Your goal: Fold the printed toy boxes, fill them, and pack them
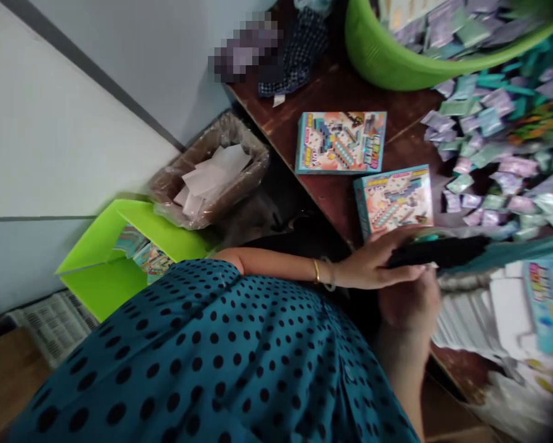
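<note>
Black and teal, a long flat piece (446, 252) sits gripped in the left hand (371, 267) at the right of the bench (322, 195), presumably to steady it; two printed boxes (341, 141) and loose packets (493, 169) lie farther off, probably for easy reach. Left arm (280, 262) stretches rightward; right hand (409, 301) rises from the near side, blurred, its grip impossible to tell.

Looks like a sm. packing workshop: worn wooden table (405, 136) w/ two similar printed boxes (341, 143) nr. ctr., heaped sm. packets (518, 166) at R, green tub (382, 61) w/ more upper R, stacked white card (470, 320) lower R, lime bin (114, 292) w/ printed stock (154, 258) at L.
</note>
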A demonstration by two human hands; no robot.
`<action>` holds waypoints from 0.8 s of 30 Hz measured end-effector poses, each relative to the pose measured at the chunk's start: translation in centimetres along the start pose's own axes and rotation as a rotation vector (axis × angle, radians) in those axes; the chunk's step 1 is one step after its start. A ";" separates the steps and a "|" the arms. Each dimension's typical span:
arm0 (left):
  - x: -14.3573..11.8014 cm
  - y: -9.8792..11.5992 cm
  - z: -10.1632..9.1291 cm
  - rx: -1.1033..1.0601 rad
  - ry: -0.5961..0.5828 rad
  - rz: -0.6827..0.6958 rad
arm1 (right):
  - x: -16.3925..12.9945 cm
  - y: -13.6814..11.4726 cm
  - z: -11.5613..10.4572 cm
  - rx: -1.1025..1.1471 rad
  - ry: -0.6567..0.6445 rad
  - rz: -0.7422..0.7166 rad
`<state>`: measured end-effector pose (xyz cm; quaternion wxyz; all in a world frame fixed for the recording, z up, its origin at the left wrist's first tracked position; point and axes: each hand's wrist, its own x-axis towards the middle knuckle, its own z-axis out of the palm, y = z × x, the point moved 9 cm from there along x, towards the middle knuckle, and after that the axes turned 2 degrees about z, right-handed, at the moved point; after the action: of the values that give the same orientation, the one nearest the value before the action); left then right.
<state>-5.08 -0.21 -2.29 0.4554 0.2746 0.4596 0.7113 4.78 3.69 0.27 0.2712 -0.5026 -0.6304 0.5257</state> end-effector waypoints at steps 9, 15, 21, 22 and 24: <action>-1.2 0.3 2.6 0.087 -0.256 -0.092 | -2.7 2.9 -1.2 0.475 0.110 0.115; 1.0 0.6 2.4 0.567 -0.394 0.106 | -2.3 4.4 -11.8 0.553 0.382 0.070; 5.6 1.3 1.0 0.475 -0.207 0.032 | -3.0 3.8 -14.5 0.655 0.339 0.087; 5.8 2.2 0.7 0.426 -0.159 0.034 | -3.0 3.5 -13.6 0.680 0.311 0.093; 5.9 4.3 -0.5 0.366 -0.041 0.041 | -2.3 2.8 -10.9 0.727 0.227 0.099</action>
<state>-9.79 4.22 1.22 0.3926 0.3766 0.5662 0.6192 16.08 5.66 1.35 0.4740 -0.4585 -0.3438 0.6685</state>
